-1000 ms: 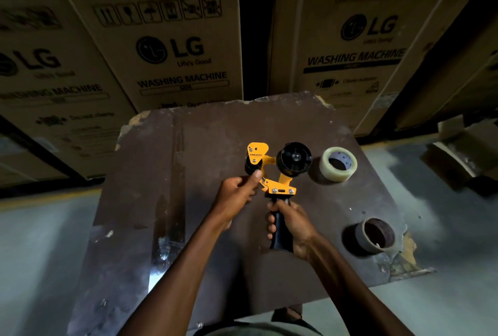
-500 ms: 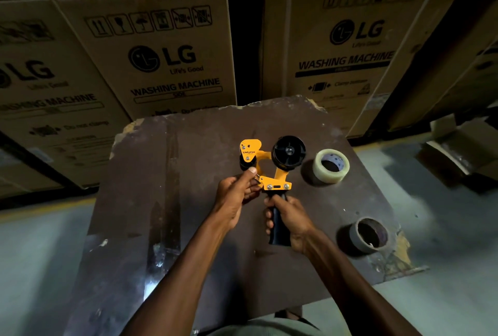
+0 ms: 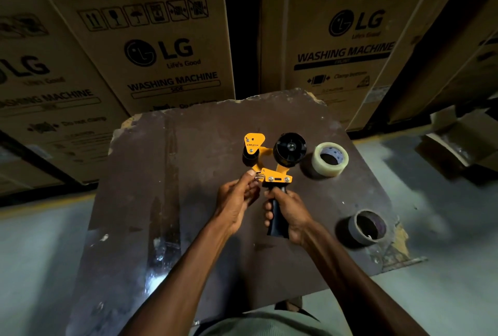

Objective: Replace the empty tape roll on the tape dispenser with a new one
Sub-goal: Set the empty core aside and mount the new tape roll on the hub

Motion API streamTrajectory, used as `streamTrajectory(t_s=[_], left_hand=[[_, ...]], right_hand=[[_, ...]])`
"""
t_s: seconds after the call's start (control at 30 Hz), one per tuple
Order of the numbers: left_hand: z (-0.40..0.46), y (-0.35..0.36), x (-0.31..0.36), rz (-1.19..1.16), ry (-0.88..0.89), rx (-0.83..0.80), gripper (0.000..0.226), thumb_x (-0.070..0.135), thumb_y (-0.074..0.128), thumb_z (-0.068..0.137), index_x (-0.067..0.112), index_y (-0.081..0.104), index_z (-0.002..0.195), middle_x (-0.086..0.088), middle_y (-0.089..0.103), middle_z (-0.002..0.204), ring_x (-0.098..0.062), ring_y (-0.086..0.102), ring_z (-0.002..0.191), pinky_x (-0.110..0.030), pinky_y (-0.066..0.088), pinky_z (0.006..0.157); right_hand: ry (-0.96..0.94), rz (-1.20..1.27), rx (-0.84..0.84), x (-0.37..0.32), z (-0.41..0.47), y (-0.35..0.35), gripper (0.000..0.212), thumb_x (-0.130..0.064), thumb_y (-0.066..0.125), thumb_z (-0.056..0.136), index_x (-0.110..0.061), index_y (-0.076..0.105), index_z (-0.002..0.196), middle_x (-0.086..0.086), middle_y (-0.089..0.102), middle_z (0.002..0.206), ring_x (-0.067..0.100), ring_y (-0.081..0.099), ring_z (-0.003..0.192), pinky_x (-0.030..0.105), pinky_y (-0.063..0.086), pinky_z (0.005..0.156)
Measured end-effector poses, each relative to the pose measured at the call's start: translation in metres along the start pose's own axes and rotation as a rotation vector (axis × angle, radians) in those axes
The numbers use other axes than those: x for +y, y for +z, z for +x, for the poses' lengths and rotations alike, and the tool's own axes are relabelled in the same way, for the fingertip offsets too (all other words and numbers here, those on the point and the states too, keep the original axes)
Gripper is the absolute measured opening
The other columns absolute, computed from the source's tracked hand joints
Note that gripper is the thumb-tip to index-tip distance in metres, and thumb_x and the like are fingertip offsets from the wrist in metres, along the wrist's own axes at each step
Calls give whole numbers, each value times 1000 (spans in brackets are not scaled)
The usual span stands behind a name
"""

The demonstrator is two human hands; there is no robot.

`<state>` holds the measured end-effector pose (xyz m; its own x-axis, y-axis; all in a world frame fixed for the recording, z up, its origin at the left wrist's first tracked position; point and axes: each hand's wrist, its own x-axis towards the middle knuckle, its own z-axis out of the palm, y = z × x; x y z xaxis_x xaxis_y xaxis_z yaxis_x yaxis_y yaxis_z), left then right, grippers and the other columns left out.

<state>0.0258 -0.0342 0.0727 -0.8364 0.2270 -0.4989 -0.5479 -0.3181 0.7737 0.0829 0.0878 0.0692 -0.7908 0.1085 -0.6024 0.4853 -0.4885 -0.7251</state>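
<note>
1. The dispenser (image 3: pixel 272 163) is held above the middle of the desk (image 3: pixel 167 201), its black handle pointing toward the near edge.
2. The handle is gripped by the right hand (image 3: pixel 289 214), whose fingers are wrapped closed around it.
3. The left hand (image 3: pixel 237 198) is curled at the dispenser's left side, with the thumb tip pressed against the small metal part by the yellow frame.
4. The black hub (image 3: pixel 289 149) is seen bare, with no roll on it.
5. A clear tape roll (image 3: pixel 331 159) is laid flat on the desk just right of the hub.
6. An empty core (image 3: pixel 367 226) is set nearer, close to the desk's right edge, well apart from the roll.
7. Cartons (image 3: pixel 161 47) marked LG are stacked beyond the far edge.
</note>
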Motion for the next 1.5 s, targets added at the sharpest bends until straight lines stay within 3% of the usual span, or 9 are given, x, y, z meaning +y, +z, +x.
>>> streamTrajectory(t_s=[0.3, 0.67, 0.8, 0.93, 1.13, 1.23, 1.3, 1.4, 1.5], left_hand=[[-12, -24, -3, 231, 55, -54, 23, 34, 68, 89, 13, 73, 95, -10, 70, 101, -20, 69, 99, -24, 58, 82], [-15, -53, 1, 400, 228, 69, 22, 42, 68, 88, 22, 73, 95, -9, 77, 100, -25, 74, 98, -36, 58, 89], [-16, -56, -3, 439, 213, 31, 32, 34, 64, 95, 10, 71, 115, -8, 76, 104, -27, 71, 105, -37, 57, 92], [-19, -56, -6, 458, 191, 0, 19, 31, 64, 94, 19, 70, 108, -10, 76, 106, -25, 70, 107, -40, 53, 96], [-21, -61, -5, 479, 161, -25, 25, 33, 66, 92, 17, 68, 111, -7, 76, 106, -20, 71, 102, -38, 54, 92], [-20, -64, -7, 489, 152, -36, 17, 32, 66, 93, 20, 69, 106, -6, 76, 106, -20, 72, 102, -40, 54, 93], [-20, -66, -7, 488, 151, -38, 24, 39, 68, 85, 22, 70, 103, -5, 76, 105, -19, 72, 100, -39, 54, 91], [-20, -68, -8, 491, 150, -52, 32, 43, 66, 80, 22, 70, 104, -7, 76, 107, -20, 72, 101, -37, 54, 90], [-18, -70, -10, 500, 152, -64, 27, 38, 69, 85, 22, 70, 107, -8, 76, 108, -21, 71, 103, -37, 55, 91]], right_hand=[[44, -44, -28, 4, 6, -10, 8, -11, 60, 87, -13, 57, 80, 6, 53, 58, 18, 45, 45, 28, 42, 47], [212, -194, -15, 56, 10, -37, 21, -15, 63, 84, -15, 60, 64, 6, 55, 57, 19, 50, 43, 27, 45, 44], [268, -270, -6, 76, 11, -45, 23, -19, 65, 91, -13, 58, 69, 4, 56, 56, 18, 52, 44, 27, 47, 45], [329, -286, 5, 91, 14, -51, 24, -19, 63, 95, -12, 57, 73, 5, 57, 56, 19, 53, 44, 25, 46, 43], [403, -282, 27, 98, 13, -60, 15, -25, 68, 94, -12, 64, 87, 9, 68, 63, 23, 65, 52, 29, 54, 48], [307, -414, 79, 101, 12, -65, 36, -37, 79, 86, -9, 67, 104, 11, 74, 70, 25, 71, 60, 35, 61, 55], [149, -565, 117, 100, 12, -66, 37, -49, 78, 83, -15, 71, 95, 8, 73, 71, 27, 72, 67, 43, 62, 63], [-43, -972, 222, 95, 9, -72, 53, -76, 60, 77, -26, 55, 62, -5, 57, 61, 21, 59, 67, 30, 42, 55], [-118, -1078, 384, 90, 1, -72, 65, -90, 43, 66, -27, 56, 73, 0, 69, 79, 25, 65, 80, 31, 44, 64]])
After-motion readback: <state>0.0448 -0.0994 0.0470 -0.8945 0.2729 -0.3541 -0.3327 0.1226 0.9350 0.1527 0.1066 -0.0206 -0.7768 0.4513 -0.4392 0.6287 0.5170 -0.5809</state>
